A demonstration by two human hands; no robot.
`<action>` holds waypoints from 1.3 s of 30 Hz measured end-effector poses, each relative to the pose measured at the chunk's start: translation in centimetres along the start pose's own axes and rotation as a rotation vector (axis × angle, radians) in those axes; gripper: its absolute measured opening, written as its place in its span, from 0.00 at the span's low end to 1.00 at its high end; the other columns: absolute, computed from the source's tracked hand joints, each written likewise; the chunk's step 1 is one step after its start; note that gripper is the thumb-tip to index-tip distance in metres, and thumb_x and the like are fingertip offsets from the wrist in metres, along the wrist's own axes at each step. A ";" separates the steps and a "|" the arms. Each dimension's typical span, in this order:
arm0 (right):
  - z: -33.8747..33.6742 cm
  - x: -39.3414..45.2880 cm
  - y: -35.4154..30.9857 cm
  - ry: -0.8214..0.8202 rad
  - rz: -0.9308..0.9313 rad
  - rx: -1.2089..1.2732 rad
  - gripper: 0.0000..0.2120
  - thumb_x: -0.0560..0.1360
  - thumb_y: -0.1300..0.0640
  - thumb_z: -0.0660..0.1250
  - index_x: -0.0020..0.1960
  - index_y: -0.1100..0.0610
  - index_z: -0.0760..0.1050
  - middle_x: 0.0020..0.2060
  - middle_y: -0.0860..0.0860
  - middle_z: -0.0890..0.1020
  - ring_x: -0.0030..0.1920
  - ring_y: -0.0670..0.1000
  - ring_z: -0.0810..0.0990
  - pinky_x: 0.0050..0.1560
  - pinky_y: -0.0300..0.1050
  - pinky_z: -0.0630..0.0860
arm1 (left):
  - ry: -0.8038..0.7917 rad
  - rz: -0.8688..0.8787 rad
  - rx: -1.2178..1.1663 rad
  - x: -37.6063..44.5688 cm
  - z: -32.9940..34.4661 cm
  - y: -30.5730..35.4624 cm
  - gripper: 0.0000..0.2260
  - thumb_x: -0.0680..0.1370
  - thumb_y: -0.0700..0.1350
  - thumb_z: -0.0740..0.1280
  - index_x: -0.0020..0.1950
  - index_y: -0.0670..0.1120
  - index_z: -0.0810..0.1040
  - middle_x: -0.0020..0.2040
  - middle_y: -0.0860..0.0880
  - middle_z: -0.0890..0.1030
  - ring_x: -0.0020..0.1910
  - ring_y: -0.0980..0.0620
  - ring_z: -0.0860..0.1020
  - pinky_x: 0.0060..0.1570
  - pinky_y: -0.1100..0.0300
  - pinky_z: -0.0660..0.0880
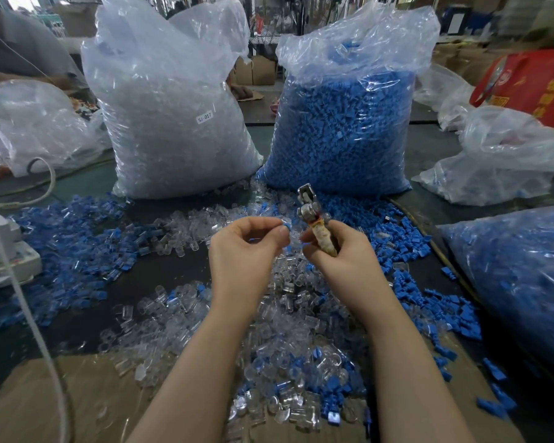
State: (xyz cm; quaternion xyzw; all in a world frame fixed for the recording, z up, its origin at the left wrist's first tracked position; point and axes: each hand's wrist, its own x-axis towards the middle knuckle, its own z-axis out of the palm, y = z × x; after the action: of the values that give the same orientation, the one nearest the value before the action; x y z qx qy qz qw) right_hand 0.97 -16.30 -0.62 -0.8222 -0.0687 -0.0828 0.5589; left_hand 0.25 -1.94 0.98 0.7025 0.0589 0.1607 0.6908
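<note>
My left hand (245, 247) is raised over the table and pinches a small blue plastic part (287, 226) between thumb and fingertips. My right hand (336, 251) grips a metal hand tool (311, 209) by its tape-wrapped handle, its metal head pointing up. The two hands are close together, with the blue part just left of the tool's head. Beneath them lies a pile of loose clear plastic caps (288, 330) mixed with blue parts.
A big bag of clear caps (173, 123) and a big bag of blue parts (343, 132) stand behind the hands. Another bag of blue parts (518, 276) lies right. Loose blue parts (77, 244) cover the table's left. A white power strip (10, 257), cardboard (77, 398) and other bags surround.
</note>
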 end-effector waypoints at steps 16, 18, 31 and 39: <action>-0.4 -0.3 -0.1 -0.193 0.023 -0.125 0.12 0.66 0.51 0.65 0.49 0.51 0.75 0.40 0.51 0.80 0.42 0.60 0.79 0.45 0.59 0.77 | -0.115 0.035 -0.162 0.3 -1.0 0.6 0.06 0.74 0.34 0.71 0.43 0.44 0.82 0.36 0.50 0.85 0.37 0.56 0.84 0.40 0.67 0.78; -0.4 -0.3 -0.1 -0.210 0.026 -0.128 0.12 0.66 0.52 0.64 0.49 0.51 0.74 0.41 0.53 0.80 0.43 0.61 0.78 0.45 0.59 0.77 | -0.128 0.037 -0.167 0.3 -1.0 0.6 0.06 0.74 0.34 0.71 0.43 0.44 0.82 0.36 0.50 0.85 0.37 0.55 0.84 0.40 0.67 0.78; 0.3 -0.4 0.2 -0.150 0.001 -0.210 0.05 0.69 0.57 0.61 0.44 0.55 0.75 0.30 0.49 0.74 0.31 0.52 0.70 0.34 0.55 0.72 | -0.116 0.050 -0.167 0.4 -1.2 0.5 0.05 0.74 0.34 0.71 0.44 0.43 0.82 0.37 0.50 0.85 0.37 0.55 0.83 0.39 0.66 0.78; 0.3 -0.4 0.4 -0.114 -0.038 -0.296 0.05 0.69 0.57 0.61 0.43 0.52 0.74 0.31 0.49 0.77 0.33 0.53 0.74 0.36 0.55 0.74 | -0.120 0.000 -0.167 0.7 -1.5 0.5 0.04 0.73 0.34 0.72 0.45 0.42 0.83 0.39 0.48 0.86 0.38 0.54 0.84 0.39 0.65 0.78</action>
State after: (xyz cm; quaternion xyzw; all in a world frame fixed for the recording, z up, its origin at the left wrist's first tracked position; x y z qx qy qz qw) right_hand 0.70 -16.17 -1.21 -0.8974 -0.1028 -0.0559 0.4253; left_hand 0.36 -0.36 1.54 0.6508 0.0038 0.1226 0.7493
